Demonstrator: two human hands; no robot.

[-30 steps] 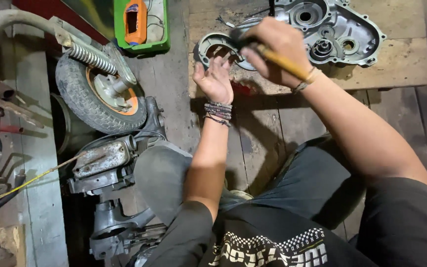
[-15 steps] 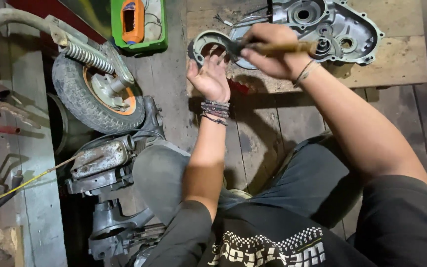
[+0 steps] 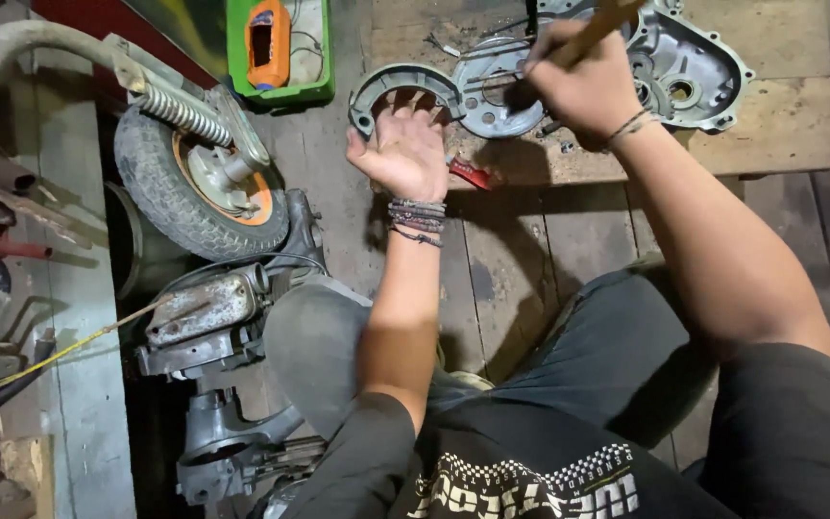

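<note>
The left hand (image 3: 403,152) lies palm up with its fingers loosely spread and curled, resting against the curved grey brake shoe (image 3: 403,85) at the near-left corner of the wooden worktop (image 3: 780,130); its fingertips touch the inner arc of the shoe but do not close round it. A stack of dark bracelets (image 3: 417,217) sits on that wrist. The right hand (image 3: 583,86) is closed in a fist around a wooden-handled tool (image 3: 596,29), whose yellowish handle sticks up and to the right out of the grip; its working end is hidden behind the fingers. That hand hovers over the round metal plate (image 3: 492,91), which lies on the worktop just right of the brake shoe. Right of the plate, partly behind the fist, lies a grey cast engine cover (image 3: 698,62). A small red piece (image 3: 473,175) lies at the worktop's front edge, just right of the left hand. Well left of the worktop, on the floor, stands a small wheel with an orange hub (image 3: 194,187), and behind it a green tray (image 3: 314,58) holding an orange device (image 3: 268,38).
</note>
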